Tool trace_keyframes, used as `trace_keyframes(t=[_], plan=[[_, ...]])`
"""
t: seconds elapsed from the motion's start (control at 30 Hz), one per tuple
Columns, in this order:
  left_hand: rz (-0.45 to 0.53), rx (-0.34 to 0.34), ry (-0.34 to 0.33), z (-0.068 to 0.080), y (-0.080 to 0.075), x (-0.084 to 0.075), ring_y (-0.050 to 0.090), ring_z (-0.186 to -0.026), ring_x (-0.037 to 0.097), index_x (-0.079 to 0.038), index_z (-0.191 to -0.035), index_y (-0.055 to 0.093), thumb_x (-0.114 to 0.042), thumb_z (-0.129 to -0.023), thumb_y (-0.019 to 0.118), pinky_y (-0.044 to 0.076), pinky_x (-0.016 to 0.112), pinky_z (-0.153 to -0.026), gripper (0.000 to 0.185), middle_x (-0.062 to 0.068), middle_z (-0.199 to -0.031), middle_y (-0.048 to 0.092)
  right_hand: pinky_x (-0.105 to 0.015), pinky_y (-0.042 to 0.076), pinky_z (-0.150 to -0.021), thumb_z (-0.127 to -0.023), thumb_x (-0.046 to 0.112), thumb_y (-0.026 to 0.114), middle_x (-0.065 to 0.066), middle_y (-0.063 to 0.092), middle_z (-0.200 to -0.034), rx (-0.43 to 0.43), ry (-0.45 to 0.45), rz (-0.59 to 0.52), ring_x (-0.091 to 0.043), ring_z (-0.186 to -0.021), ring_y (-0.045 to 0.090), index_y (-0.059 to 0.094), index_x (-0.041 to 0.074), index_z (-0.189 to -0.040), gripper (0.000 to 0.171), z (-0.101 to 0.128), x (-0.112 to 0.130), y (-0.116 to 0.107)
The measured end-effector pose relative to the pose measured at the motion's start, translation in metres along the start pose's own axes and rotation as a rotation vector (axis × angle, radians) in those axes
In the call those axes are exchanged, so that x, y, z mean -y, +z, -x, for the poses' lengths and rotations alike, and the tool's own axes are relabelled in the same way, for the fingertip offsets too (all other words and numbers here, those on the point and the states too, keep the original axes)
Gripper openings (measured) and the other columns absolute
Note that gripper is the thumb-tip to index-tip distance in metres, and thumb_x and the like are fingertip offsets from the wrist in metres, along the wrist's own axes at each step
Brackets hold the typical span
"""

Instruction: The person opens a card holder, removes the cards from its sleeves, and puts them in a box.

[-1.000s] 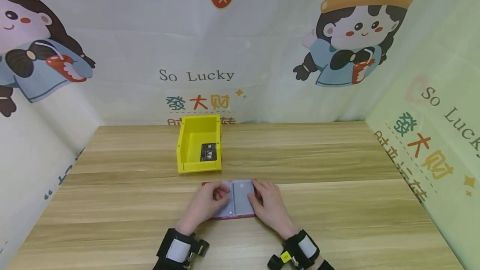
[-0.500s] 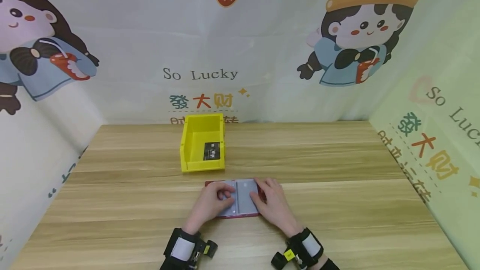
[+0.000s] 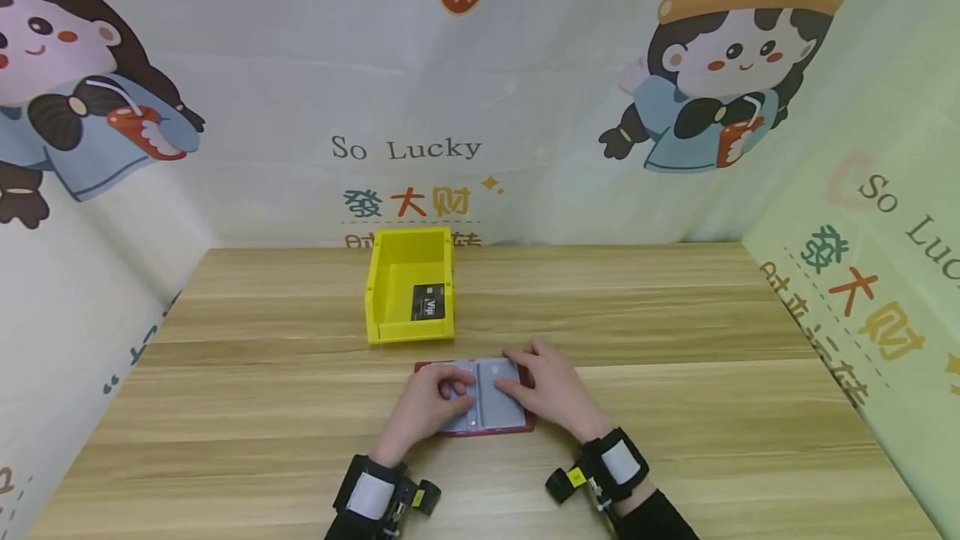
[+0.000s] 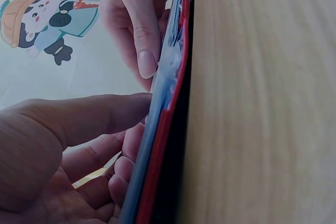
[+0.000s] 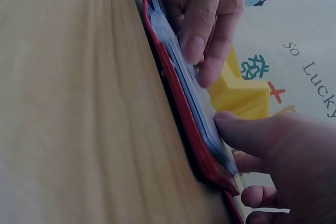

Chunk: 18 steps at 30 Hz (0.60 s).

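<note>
A red card holder (image 3: 501,402) with clear, bluish plastic sleeves lies opened flat on the table in front of me. My left hand (image 3: 426,403) rests on its left page, thumb tip touching the sleeves and the other fingers loosely bent, as the left wrist view shows. Over the right page is my right hand (image 3: 553,386), its thumb on the sleeve and its fingers spread near the top right corner. From the right wrist view, the stacked sleeves (image 5: 197,95) stand slightly above the red cover (image 5: 178,95). Whether a single sleeve is pinched is hard to see.
Behind the card holder, a yellow bin (image 3: 410,332) stands on the wooden table (image 3: 637,315). Inside it lies a black card (image 3: 428,302) marked "Vip". Printed cloth walls (image 3: 547,107) enclose the table's back and sides.
My right hand has shifted up and away from the card holder's right edge, uncovering more of the right page and red border. The left hand stays on the left page. The view has drifted slightly.
</note>
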<state>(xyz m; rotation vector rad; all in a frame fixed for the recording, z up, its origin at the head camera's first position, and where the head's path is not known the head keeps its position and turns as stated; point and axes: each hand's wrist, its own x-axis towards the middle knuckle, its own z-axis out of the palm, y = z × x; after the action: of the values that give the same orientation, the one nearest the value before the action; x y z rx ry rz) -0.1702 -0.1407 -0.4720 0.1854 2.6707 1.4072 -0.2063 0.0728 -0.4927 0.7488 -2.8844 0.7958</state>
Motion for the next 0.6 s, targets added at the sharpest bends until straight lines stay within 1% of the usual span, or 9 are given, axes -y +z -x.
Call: trace_keyframes(t=[0.1, 0.27, 0.4, 0.5, 0.6], plan=[[0.001, 0.004, -0.007, -0.0003, -0.0004, 0.0001, 0.049, -0.072, 0.013, -0.002, -0.101, 0.074, -0.003, -0.084, 0.076, 0.037, 0.020, -0.062, 0.017, 0.004, -0.082, 0.064, -0.021, 0.027, -0.064, -0.091, 0.040, 0.073, 0.003, 0.045, -0.085, 0.023, -0.004, -0.008, -0.009, -0.073, 0.038, 0.070, 0.012, -0.127, 0.046, -0.0032, -0.0013, -0.0015], [0.011, 0.015, -0.024, -0.0009, -0.0008, -0.0001, 0.049, -0.074, 0.014, -0.002, -0.102, 0.074, -0.003, -0.085, 0.075, 0.037, 0.021, -0.063, 0.017, 0.003, -0.083, 0.063, -0.021, 0.030, -0.065, -0.089, 0.037, 0.076, 0.003, 0.047, -0.088, 0.021, 0.010, -0.054, -0.009, -0.076, 0.040, 0.070, 0.012, -0.126, 0.045, -0.0051, -0.0011, -0.0021], [0.025, 0.023, -0.021, -0.0013, -0.0014, 0.0004, 0.049, -0.074, 0.014, -0.002, -0.102, 0.074, -0.004, -0.085, 0.075, 0.037, 0.021, -0.063, 0.017, 0.004, -0.083, 0.064, -0.020, 0.035, -0.067, -0.088, 0.033, 0.078, 0.002, 0.052, -0.091, -0.008, 0.027, -0.126, -0.009, -0.080, 0.044, 0.071, 0.009, -0.122, 0.042, -0.0050, 0.0003, -0.0021], [0.034, 0.030, -0.016, -0.0010, -0.0018, 0.0006, 0.050, -0.074, 0.014, -0.001, -0.102, 0.074, -0.003, -0.085, 0.075, 0.037, 0.020, -0.063, 0.017, 0.004, -0.083, 0.064, -0.021, 0.037, -0.068, -0.088, 0.029, 0.078, 0.001, 0.055, -0.092, -0.041, 0.057, -0.206, -0.010, -0.081, 0.046, 0.072, 0.008, -0.116, 0.036, -0.0035, 0.0007, -0.0004], [0.036, 0.031, -0.014, -0.0012, -0.0019, 0.0009, 0.050, -0.074, 0.014, -0.001, -0.102, 0.074, -0.004, -0.085, 0.075, 0.038, 0.020, -0.063, 0.017, 0.004, -0.084, 0.063, -0.021, 0.036, -0.067, -0.088, 0.027, 0.078, 0.000, 0.055, -0.089, -0.091, 0.087, -0.271, -0.010, -0.078, 0.046, 0.071, 0.008, -0.106, 0.027, 0.0004, 0.0010, 0.0024]])
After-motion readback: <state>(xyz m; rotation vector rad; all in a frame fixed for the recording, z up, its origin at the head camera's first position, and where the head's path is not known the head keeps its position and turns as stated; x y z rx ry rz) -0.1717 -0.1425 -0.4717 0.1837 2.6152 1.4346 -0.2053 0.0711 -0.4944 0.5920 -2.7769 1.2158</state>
